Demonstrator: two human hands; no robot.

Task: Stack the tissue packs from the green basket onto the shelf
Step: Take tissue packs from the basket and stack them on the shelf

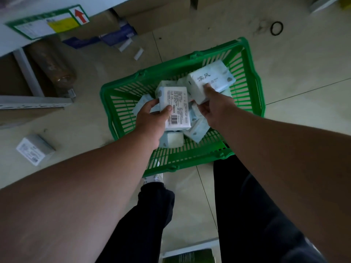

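Observation:
The green basket (121,95) stands on the floor in front of my feet, with several white and pale blue tissue packs (196,130) loose inside. My left hand (150,120) grips one tissue pack (175,103) above the basket, its label and barcode side facing up. My right hand (214,107) grips a second tissue pack (207,76), printed front facing up, over the basket's far right part. The shelf's white edge (22,35) with a green-framed label runs along the upper left.
One more tissue pack (35,149) lies on the floor at the left. Under the shelf sit cardboard boxes (133,18), a brown roll (53,61) and a metal shelf foot (32,104). A black ring (276,28) lies on the floor at the upper right.

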